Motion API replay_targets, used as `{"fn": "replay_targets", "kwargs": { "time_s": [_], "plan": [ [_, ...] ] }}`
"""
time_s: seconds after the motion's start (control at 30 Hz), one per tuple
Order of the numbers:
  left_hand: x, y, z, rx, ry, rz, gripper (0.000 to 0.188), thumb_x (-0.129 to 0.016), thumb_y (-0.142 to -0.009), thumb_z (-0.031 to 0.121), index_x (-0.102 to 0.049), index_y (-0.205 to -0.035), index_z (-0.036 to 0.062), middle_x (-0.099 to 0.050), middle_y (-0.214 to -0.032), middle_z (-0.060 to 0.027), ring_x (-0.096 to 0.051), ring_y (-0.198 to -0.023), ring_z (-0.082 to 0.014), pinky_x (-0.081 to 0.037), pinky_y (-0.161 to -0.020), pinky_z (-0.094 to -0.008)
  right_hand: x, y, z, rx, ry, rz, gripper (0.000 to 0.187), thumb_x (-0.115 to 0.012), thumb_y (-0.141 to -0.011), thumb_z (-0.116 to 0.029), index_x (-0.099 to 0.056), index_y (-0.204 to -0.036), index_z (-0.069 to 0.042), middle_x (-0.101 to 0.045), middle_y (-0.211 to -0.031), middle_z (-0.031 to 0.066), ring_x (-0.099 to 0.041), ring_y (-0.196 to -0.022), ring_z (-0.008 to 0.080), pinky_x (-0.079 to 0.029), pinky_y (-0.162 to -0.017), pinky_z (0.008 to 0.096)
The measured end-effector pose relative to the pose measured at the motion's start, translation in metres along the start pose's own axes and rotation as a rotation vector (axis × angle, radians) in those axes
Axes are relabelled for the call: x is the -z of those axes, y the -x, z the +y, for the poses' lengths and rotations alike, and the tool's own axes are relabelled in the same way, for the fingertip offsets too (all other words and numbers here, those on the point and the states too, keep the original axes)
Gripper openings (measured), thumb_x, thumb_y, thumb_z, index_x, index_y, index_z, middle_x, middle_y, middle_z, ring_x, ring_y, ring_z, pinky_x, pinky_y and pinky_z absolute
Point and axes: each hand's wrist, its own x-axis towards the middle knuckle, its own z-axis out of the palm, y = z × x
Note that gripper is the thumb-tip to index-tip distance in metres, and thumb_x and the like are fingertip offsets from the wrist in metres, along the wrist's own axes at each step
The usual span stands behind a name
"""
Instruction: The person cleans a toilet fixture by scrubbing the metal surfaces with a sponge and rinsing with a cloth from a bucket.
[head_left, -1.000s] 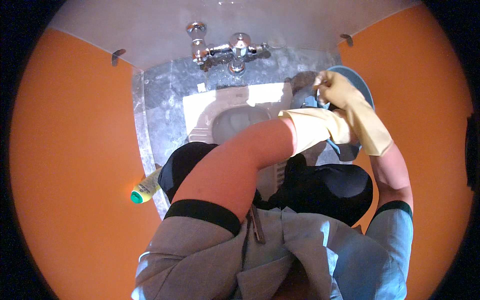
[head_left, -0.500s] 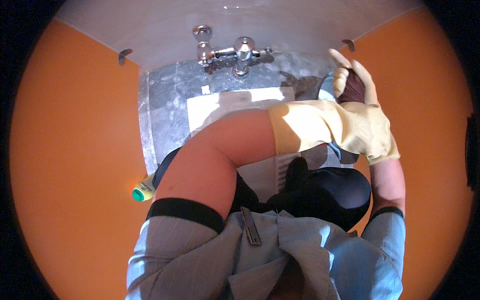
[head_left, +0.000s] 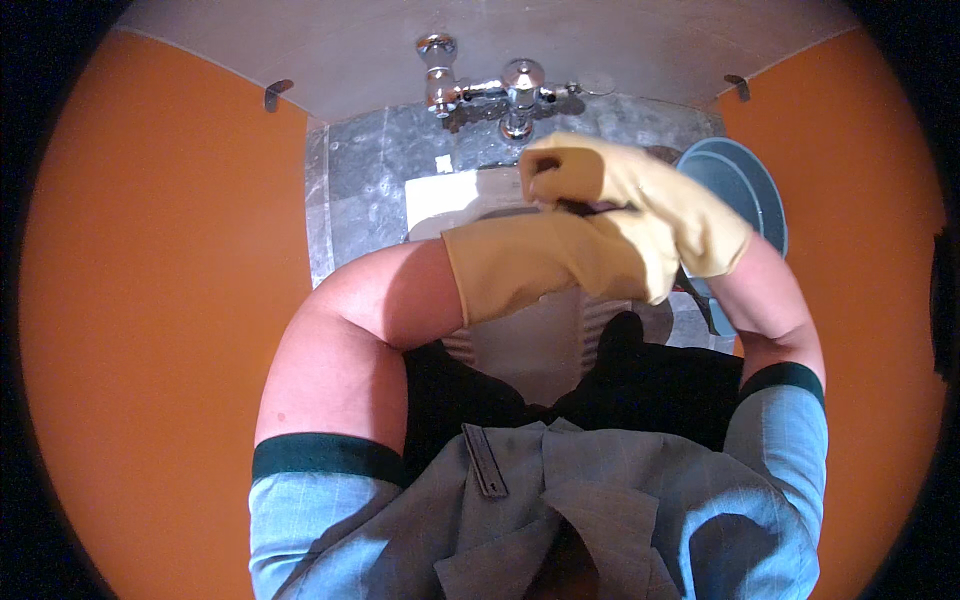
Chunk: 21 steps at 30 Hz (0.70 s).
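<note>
the right hand (head_left: 590, 185), in a yellow rubber glove, is closed into a fist, and a thin dark thing (head_left: 590, 208) shows just under the curled fingers; what this thing is, i cannot tell, it is too small and mostly covered. the left hand (head_left: 560, 265) wears the same kind of glove and lies across in front of the right one, touching it. its fingers go toward the right wrist and seem to press on the cuff of the right glove (head_left: 715, 240), but if they really pinch it or only rest on it, i cannot tell (the fingertips are hidden behind the gloves).

both forearms are bare between the gloves and the sleeves (head_left: 320, 500), which are light blue with a dark green band at the edge. the two hands are held together above a white squat toilet (head_left: 450, 195) that sits in a grey stone floor (head_left: 365, 190); most of the pan is covered by the arms. behind the hands, on the grey wall, there is a shiny metal tap (head_left: 505, 90) with two knobs. just to the right of the hands a blue plastic basin (head_left: 745, 185) leans near the orange wall (head_left: 160, 300). orange walls close the place on both sides, each with a small metal bracket (head_left: 278, 94) near the top. low in the view there are the dark trousers (head_left: 690, 385) and the grey-blue jacket of the person.
</note>
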Motion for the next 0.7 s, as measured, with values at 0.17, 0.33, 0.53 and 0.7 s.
{"fn": "replay_targets", "kwargs": {
  "time_s": [0.17,0.33,0.53,0.7],
  "plan": [
    [-0.011,0.02,0.008,0.062,0.109,-0.126,0.014,-0.074,-0.07,0.027,-0.071,-0.072,0.013,-0.071,-0.072,-0.0086,-0.069,-0.067,-0.0218,-0.055,-0.063,-0.0374,-0.071,-0.039,0.002,-0.214,0.387,0.077,0.02,-0.065,-0.085,-0.022,-0.072,-0.097,-0.008,-0.074,-0.092,0.013,-0.069,-0.087,0.028,-0.054,-0.077,0.0395],
    [0.05,0.025,-0.011,0.226,0.447,-0.252,0.024,-0.07,-0.082,0.03,-0.074,-0.092,0.0089,-0.074,-0.085,-0.0115,-0.072,-0.078,-0.0207,-0.056,-0.071,-0.035,-0.032,-0.06,-0.025,-0.34,0.337,0.249,0.022,-0.066,-0.089,-0.025,-0.072,-0.105,-0.011,-0.075,-0.096,0.0124,-0.07,-0.089,0.0264,-0.056,-0.079,0.0389],
    [0.198,0.07,-0.061,0.774,0.624,-0.07,0.038,-0.064,-0.096,0.034,-0.077,-0.115,0.0041,-0.078,-0.101,-0.015,-0.075,-0.091,-0.0194,-0.058,-0.08,-0.0322,0.07,-0.019,-0.056,-0.2,0.268,0.919,0.064,-0.057,-0.097,-0.065,-0.071,-0.121,-0.007,-0.076,-0.116,0.0167,-0.072,-0.11,0.0311,-0.055,-0.091,0.0442],
    [0.222,0.152,-0.11,1.352,-0.062,-0.016,0.054,-0.064,-0.097,0.046,-0.073,-0.122,-0.0002,-0.078,-0.103,-0.0161,-0.074,-0.097,-0.0254,-0.057,-0.085,-0.036,0.096,-0.001,-0.065,-0.134,0.279,0.974,0.067,-0.064,-0.097,-0.059,-0.067,-0.122,0.002,-0.073,-0.122,0.0169,-0.071,-0.112,0.0301,-0.054,-0.09,0.04]
  ]
}}
